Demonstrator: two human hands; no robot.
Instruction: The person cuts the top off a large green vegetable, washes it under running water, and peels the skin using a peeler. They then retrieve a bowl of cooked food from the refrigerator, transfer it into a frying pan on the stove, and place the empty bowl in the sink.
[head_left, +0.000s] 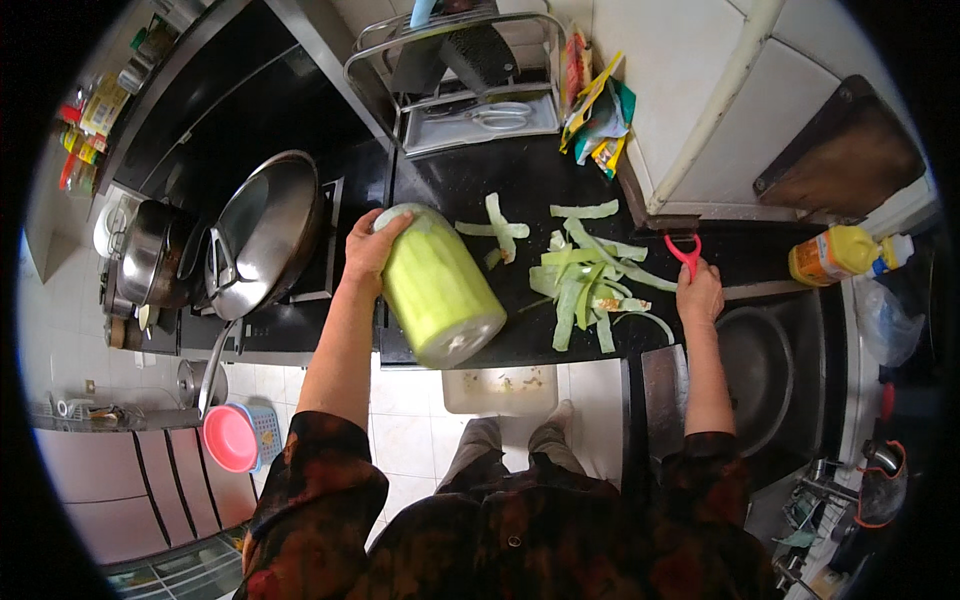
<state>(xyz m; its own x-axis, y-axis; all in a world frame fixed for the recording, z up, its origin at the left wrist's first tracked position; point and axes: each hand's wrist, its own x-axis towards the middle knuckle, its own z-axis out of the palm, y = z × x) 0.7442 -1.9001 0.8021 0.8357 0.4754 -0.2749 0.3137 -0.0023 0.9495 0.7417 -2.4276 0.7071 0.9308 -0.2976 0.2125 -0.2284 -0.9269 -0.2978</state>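
Note:
A large peeled pale-green gourd, probably a winter melon, stands tilted over the black countertop. My left hand grips its upper left end, thumb over the rim. Its near end shows a whitish cut face. To the right of the melon lies a loose pile of green peel strips, with a few more strips apart from it beyond the melon. My right hand holds a red-handled peeler right of the pile, beside the sink; the peeler's blade end cannot be made out.
On the left, a wok with a lid and a steel pot sit by the stove. A rack with knives and scissors stands at the back, near packets. At right are a sink and yellow bottle. Below is a bin.

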